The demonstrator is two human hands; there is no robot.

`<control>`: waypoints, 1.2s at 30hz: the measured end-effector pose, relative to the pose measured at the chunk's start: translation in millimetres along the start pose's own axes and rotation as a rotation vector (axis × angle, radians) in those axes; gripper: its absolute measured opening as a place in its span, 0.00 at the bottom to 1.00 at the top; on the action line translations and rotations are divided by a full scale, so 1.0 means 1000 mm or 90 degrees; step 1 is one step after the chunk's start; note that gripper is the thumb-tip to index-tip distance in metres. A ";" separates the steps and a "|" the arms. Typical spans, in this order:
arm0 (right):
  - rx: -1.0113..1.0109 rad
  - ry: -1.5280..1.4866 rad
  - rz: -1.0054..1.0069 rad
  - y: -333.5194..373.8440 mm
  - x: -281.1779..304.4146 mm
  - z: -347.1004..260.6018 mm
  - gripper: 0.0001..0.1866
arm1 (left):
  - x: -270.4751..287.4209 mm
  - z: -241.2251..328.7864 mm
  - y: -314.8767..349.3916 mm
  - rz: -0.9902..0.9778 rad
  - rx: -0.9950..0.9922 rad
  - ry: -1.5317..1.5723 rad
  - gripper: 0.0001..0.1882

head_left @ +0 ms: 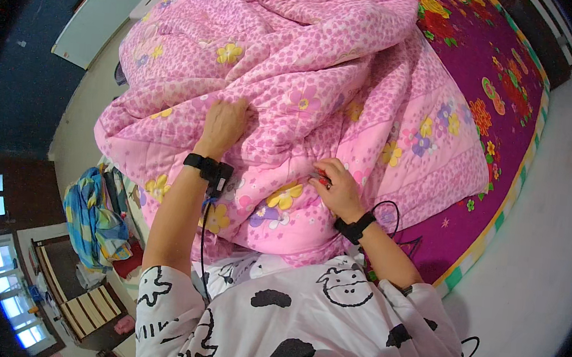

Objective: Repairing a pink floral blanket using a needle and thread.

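A pink quilt (296,57) with purple spots and yellow and purple flowers lies bunched in thick folds before me. My left hand (226,127) is closed on one of its folds, knuckles up and fingertips buried in the cloth. To the right and nearer my body, my right hand (337,188) is curled over the quilt, thumb and fingers drawn together. Between them shows a small red and dark thing (324,180), mostly covered by the fingers; its kind cannot be made out. Each wrist wears a black strap with a cable.
Beneath the quilt, a purple flowered sheet (454,244) spreads to the right, edged in yellow and green. A crumpled blue and yellow checked cloth (92,219) lies at the left. Farther left are a shelf unit (87,311) and a white panel (95,26) against the dark wall.
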State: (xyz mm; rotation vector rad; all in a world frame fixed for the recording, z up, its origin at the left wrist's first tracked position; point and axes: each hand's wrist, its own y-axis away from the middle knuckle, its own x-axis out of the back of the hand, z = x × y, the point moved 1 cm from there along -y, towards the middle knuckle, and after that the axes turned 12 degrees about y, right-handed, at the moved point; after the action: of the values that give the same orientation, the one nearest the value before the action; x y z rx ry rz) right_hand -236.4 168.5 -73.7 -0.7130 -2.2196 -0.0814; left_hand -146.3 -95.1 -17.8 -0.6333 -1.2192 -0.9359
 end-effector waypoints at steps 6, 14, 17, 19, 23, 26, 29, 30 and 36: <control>0.014 0.007 -0.010 -0.005 0.003 -0.010 0.12 | -0.023 -0.040 0.007 0.062 -0.055 -0.094 0.12; 0.070 0.004 0.013 -0.006 0.000 -0.001 0.11 | 0.007 -0.067 0.007 0.199 0.025 -0.062 0.18; 0.064 0.030 -0.041 0.002 0.007 -0.006 0.11 | 0.021 -0.086 -0.001 0.328 -0.041 -0.115 0.17; 0.111 0.023 -0.028 -0.004 0.017 -0.018 0.12 | 0.050 -0.089 -0.002 0.347 0.039 -0.102 0.15; 0.219 0.038 -0.037 -0.022 0.006 -0.043 0.12 | 0.043 -0.112 0.002 0.408 0.082 -0.123 0.14; 0.241 0.091 -0.128 -0.025 -0.012 -0.051 0.12 | 0.014 -0.130 0.008 0.338 0.176 -0.152 0.15; 0.231 0.081 -0.056 -0.021 -0.011 -0.049 0.12 | 0.006 -0.114 0.015 0.321 0.176 -0.090 0.20; 0.220 0.077 -0.058 -0.018 -0.010 -0.046 0.12 | 0.009 -0.106 0.018 0.354 0.118 -0.089 0.22; 0.176 0.019 -0.084 -0.005 -0.004 -0.025 0.10 | 0.016 0.009 0.060 0.348 -0.167 0.130 0.23</control>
State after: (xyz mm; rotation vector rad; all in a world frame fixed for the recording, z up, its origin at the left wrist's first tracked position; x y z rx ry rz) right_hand -220.1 155.2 -58.6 -0.4121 -2.1914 0.1465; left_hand -97.9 -61.9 3.9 -0.9934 -0.6880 -0.6770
